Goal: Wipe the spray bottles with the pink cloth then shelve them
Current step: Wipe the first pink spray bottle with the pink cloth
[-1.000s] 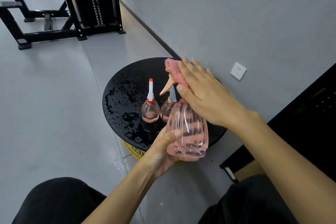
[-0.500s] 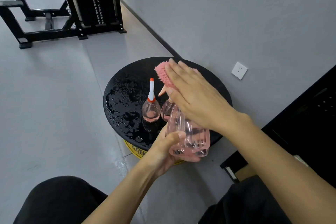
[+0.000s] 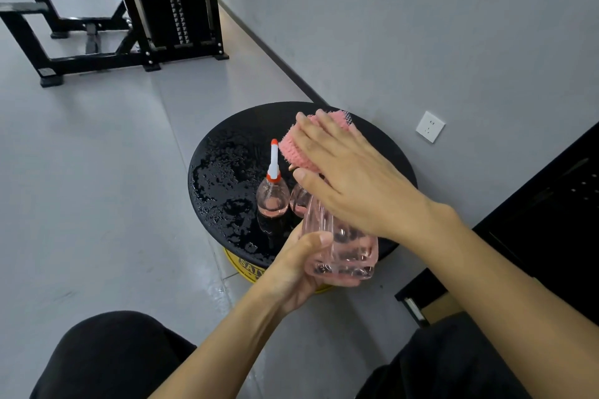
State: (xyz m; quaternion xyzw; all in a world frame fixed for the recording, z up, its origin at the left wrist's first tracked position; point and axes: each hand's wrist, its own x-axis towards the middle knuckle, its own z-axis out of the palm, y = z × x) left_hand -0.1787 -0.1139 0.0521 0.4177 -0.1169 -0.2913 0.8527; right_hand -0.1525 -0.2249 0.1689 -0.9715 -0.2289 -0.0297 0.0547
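Head view: left hand (image 3: 301, 266) clamps base of big bottle (image 3: 343, 246), above near edge of black table (image 3: 233, 146). Right hand (image 3: 350, 185), fingers flat, presses pink cloth (image 3: 299, 151) on bottle top. Best: rotate bottle under cloth, firm base grip. Small bottles (image 3: 273, 201) stand mid-table.

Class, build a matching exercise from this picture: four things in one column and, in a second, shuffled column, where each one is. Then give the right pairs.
Column A
1. pink cloth
2. large pink bottle
3. small bottle with white nozzle
4. wall socket

Column B
a. on the grey wall
b. gripped by the left hand
c. standing on the wet black table
d. under the right hand

Pairs: 1-d, 2-b, 3-c, 4-a
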